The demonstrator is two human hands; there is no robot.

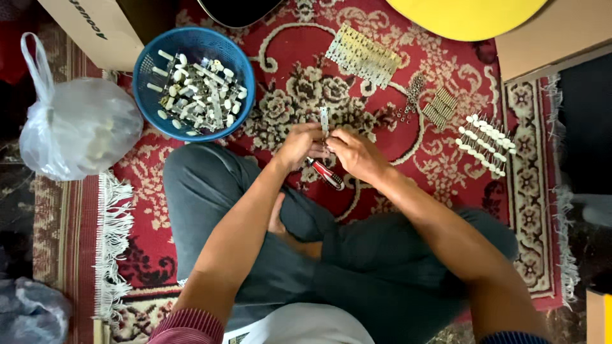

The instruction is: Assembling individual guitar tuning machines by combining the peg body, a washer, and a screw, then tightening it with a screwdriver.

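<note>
Both hands, left hand [298,145] and right hand [354,153], pinch a small flat metal strip [324,120] upright between clenched fingers [317,135], above a red-handled screwdriver [327,174] on the red patterned carpet [287,105].

Bare carpet [287,57] lies open ahead between the blue basket [239,95] at left and metal strips [363,56] at right.
</note>
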